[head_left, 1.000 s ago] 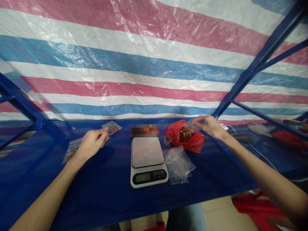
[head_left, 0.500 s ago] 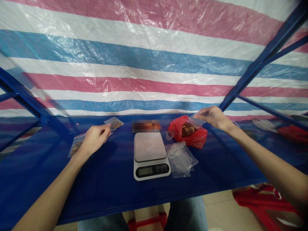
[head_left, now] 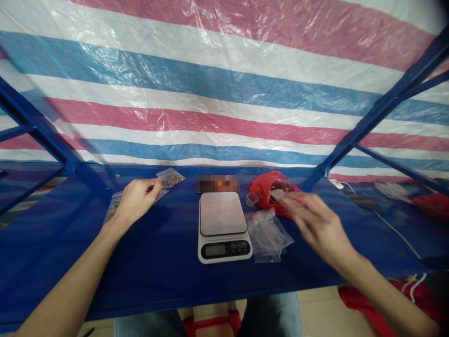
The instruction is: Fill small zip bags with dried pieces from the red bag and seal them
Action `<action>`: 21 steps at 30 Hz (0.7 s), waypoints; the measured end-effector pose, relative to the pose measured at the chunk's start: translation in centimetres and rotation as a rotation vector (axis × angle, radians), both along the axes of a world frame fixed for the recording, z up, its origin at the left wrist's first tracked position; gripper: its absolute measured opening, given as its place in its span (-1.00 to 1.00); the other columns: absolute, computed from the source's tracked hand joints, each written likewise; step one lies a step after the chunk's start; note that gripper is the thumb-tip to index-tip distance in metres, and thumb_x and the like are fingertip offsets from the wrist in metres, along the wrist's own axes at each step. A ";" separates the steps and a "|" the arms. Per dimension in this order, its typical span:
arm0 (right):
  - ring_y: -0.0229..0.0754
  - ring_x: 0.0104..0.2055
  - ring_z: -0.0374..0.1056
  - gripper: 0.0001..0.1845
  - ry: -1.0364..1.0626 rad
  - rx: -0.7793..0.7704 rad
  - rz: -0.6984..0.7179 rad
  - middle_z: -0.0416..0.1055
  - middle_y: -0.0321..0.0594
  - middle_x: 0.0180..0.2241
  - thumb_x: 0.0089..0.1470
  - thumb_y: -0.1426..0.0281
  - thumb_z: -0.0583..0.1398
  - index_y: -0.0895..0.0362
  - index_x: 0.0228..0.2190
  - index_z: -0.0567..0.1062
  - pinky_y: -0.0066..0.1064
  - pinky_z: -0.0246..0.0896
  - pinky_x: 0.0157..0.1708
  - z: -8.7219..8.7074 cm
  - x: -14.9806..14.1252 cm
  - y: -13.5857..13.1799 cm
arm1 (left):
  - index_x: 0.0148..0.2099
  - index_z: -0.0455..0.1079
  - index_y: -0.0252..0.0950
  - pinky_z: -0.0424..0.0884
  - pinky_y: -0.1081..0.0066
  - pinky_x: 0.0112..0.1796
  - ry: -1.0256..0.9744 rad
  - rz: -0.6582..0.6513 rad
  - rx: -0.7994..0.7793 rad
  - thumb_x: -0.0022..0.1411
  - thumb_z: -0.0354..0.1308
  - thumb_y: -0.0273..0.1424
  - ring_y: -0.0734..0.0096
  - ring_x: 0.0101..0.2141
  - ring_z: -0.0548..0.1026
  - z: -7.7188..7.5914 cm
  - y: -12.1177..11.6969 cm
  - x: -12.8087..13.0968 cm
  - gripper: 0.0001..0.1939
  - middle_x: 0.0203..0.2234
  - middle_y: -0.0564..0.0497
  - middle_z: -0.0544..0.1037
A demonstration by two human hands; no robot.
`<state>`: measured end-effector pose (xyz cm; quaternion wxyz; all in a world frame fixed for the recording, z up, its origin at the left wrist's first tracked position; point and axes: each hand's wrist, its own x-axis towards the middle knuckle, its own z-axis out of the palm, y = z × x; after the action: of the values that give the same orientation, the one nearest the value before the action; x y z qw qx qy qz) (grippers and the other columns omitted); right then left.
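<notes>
My left hand point(head_left: 138, 201) lies curled over a small zip bag of brown pieces point(head_left: 112, 211), and its fingers are close to a second small bag point(head_left: 170, 177). My right hand point(head_left: 317, 227) is motion-blurred above the red plastic bag of brown pieces point(head_left: 266, 189), with a small transparent bag point(head_left: 278, 194) at its fingertips. Between my hands stands a white digital kitchen scale point(head_left: 222, 220), with nothing on its pan. Beside the scale are a small plastic cup point(head_left: 251, 199) and loose transparent plastic bags point(head_left: 268, 235). A pixelated object point(head_left: 217, 184) lies behind the scale.
A blue cloth-covered table point(head_left: 59, 262) carries everything, backed by a striped tarp point(head_left: 224, 93) and blue steel frame bars point(head_left: 386, 107). A white cable point(head_left: 393, 234) runs along the right. Red fabric point(head_left: 365, 299) and my jeans point(head_left: 270, 318) show below the front edge.
My right hand has swung down and toward me, from behind the red bag to in front of it. My left hand has hardly moved. The view has tilted slightly.
</notes>
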<state>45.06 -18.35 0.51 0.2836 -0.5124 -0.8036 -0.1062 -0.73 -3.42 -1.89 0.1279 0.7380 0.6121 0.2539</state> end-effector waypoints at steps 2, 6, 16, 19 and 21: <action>0.17 0.33 0.37 -0.37 -0.166 -0.089 0.070 0.44 -0.13 0.30 0.39 0.43 0.07 -0.21 0.40 0.31 0.09 0.36 0.20 -3.2 -1.6 -1.5 | -0.49 0.35 -0.22 0.22 0.33 -0.39 0.027 0.022 0.022 0.42 -0.18 0.04 0.25 -0.53 0.45 0.3 -0.1 -0.1 -0.40 -0.64 -0.02 0.46; 0.17 0.49 0.12 -0.19 -0.299 -0.292 0.145 0.12 -0.15 0.49 0.41 0.12 0.14 -0.14 0.52 -0.05 0.08 0.23 0.36 -7.3 -2.6 -2.4 | -0.31 0.48 -0.23 0.39 0.30 -0.19 0.023 0.046 0.122 0.47 -0.20 0.03 0.13 -0.26 0.61 0.3 0.6 -1.6 -0.40 -0.37 -0.07 0.64; 0.11 0.58 -0.21 -0.10 -0.238 -0.448 0.221 -0.15 -0.19 0.56 0.40 -0.05 0.08 -0.10 0.53 -0.16 0.09 -0.14 0.51 -8.6 -0.7 -1.4 | 0.61 -0.15 -0.23 -0.07 -0.08 0.46 0.295 -0.183 -0.082 0.42 -0.11 0.19 0.01 0.53 -0.09 -3.7 2.1 -4.1 -0.06 0.56 -0.14 -0.08; 0.12 0.58 -0.17 -0.15 -0.183 -0.422 0.243 -0.08 -0.16 0.55 0.41 -0.06 0.05 -0.10 0.53 -0.10 0.13 -0.12 0.50 -8.8 -0.8 -1.2 | 0.60 -0.16 -0.29 -0.12 -0.05 0.47 0.239 -0.248 -0.084 0.45 -0.06 0.08 0.06 0.53 -0.08 -3.3 3.6 -1.5 -0.10 0.56 -0.17 -0.09; 0.11 0.56 -0.10 -0.20 -0.128 -0.380 0.236 -0.03 -0.13 0.54 0.43 -0.03 0.04 -0.09 0.53 -0.03 0.11 -0.05 0.48 -8.7 -0.7 -1.5 | 0.54 0.09 -0.29 -0.02 0.01 0.45 0.144 -0.234 -0.093 0.38 0.12 -0.03 0.02 0.50 0.07 -2.8 4.6 0.3 -0.17 0.52 -0.20 0.09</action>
<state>44.39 -19.88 -8.19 0.1408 -0.4512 -0.8799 0.0487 -0.46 1.21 -4.71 0.1467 0.8139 0.5405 0.1548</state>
